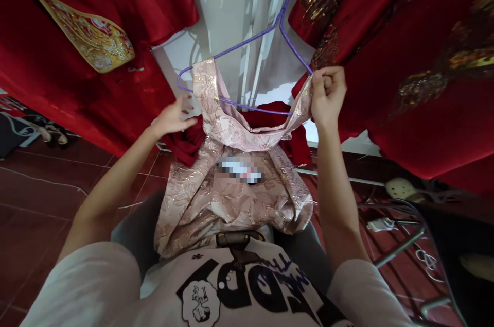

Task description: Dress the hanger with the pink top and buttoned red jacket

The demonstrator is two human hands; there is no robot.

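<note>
A pink brocade dress (pixel 243 203) with gold threading spreads over my lap, its upper straps hooked on a purple hanger (pixel 247 41). My right hand (pixel 328 92) pinches the right strap where it meets the hanger's right end. Over the hanger's left arm lies the other strap. Just left of that strap, my left hand (pixel 175 117) has its fingers apart and holds nothing. A blurred patch covers a small item on the middle of the dress. Dark red cloth (pixel 185 144) shows behind the dress.
Red garments with gold embroidery (pixel 96 33) hang at left, and more red garments (pixel 417 59) hang at right. A metal-framed chair (pixel 401 247) stands at lower right, near a white charger (pixel 381 224) and cables. Red floor tiles (pixel 34 229) show at left.
</note>
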